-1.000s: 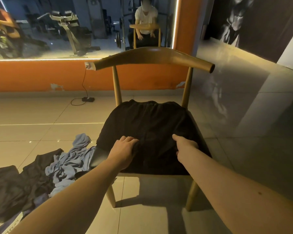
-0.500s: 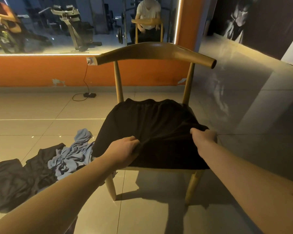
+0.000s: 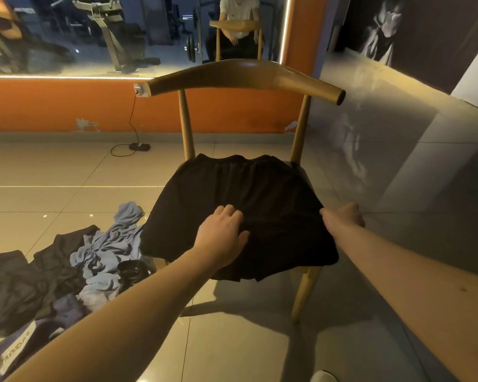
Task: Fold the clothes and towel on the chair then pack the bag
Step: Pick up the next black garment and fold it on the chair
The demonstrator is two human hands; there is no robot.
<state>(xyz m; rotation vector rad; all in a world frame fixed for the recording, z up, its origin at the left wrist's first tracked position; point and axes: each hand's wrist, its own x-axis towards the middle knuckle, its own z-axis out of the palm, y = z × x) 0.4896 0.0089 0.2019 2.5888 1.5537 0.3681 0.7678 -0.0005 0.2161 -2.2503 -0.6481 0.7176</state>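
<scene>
Black shorts (image 3: 243, 197) lie spread flat over the seat of a wooden chair (image 3: 243, 75), waistband toward the backrest. My left hand (image 3: 222, 230) rests palm down on the near middle of the shorts, fingers apart. My right hand (image 3: 342, 216) grips the right edge of the shorts at the seat's right side. On the floor to the left lie a crumpled light blue towel (image 3: 105, 252) and dark clothes (image 3: 20, 279). A dark bag (image 3: 20, 346) with white lettering shows at the bottom left, partly hidden by my left arm.
A small black round object (image 3: 130, 271) sits by the towel. An orange wall with a mirror (image 3: 67, 34) stands behind the chair; a cable and adapter (image 3: 138, 146) lie on the tiled floor. A white shoe tip (image 3: 323, 376) shows at the bottom edge.
My right hand moved from the middle of the shorts out to their right edge and took hold of it. My left hand opened flat and slid toward the middle. The camera drew closer.
</scene>
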